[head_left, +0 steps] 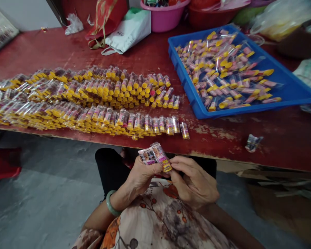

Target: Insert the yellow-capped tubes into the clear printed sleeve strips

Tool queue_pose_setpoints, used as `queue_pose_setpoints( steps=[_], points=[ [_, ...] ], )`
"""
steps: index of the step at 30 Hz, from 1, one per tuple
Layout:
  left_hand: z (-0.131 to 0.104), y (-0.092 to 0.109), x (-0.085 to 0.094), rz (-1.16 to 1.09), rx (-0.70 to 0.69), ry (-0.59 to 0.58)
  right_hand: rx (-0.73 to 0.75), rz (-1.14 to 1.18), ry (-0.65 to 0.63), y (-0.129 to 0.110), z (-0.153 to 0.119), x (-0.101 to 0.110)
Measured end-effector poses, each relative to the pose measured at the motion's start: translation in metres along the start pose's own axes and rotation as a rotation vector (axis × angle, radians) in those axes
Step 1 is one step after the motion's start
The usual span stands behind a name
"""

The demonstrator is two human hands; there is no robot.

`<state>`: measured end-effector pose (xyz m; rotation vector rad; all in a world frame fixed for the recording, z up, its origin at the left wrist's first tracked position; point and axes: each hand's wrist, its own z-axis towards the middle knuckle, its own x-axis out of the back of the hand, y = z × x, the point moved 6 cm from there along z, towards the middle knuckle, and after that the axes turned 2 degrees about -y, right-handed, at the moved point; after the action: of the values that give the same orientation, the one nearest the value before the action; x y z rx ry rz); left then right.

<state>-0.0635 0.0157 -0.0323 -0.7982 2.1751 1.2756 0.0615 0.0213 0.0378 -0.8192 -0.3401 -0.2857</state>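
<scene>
My left hand (145, 173), with a green bangle on its wrist, is closed on a small stack of printed labels (147, 156) and steadies a clear tube (161, 157) with a yellow cap end. The fingertips of my right hand (193, 178) pinch the lower right side of that tube. Both hands are over my lap, in front of the table edge. Beyond them, long piled rows of labelled tubes (101, 116) with yellow caps lie on the red table (212, 133). One tube (184, 130) stands at the right end of the front row.
A blue tray (248, 108) at the right holds many pink and yellow tubes. A small stack of labels (253, 143) lies near the table's right front. Behind are a white bag (131, 29), a pink basin (166, 17) and a red basin (217, 15). A red stool (5, 164) is at far left.
</scene>
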Motion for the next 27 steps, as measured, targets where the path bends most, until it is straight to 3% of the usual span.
queue_pose_setpoints(
  steps=[27],
  points=[
    [0.0041,0.0006,0.0018,0.103,-0.01,0.009,-0.016,-0.004,0.024,0.0056,0.0004,-0.0027]
  ],
)
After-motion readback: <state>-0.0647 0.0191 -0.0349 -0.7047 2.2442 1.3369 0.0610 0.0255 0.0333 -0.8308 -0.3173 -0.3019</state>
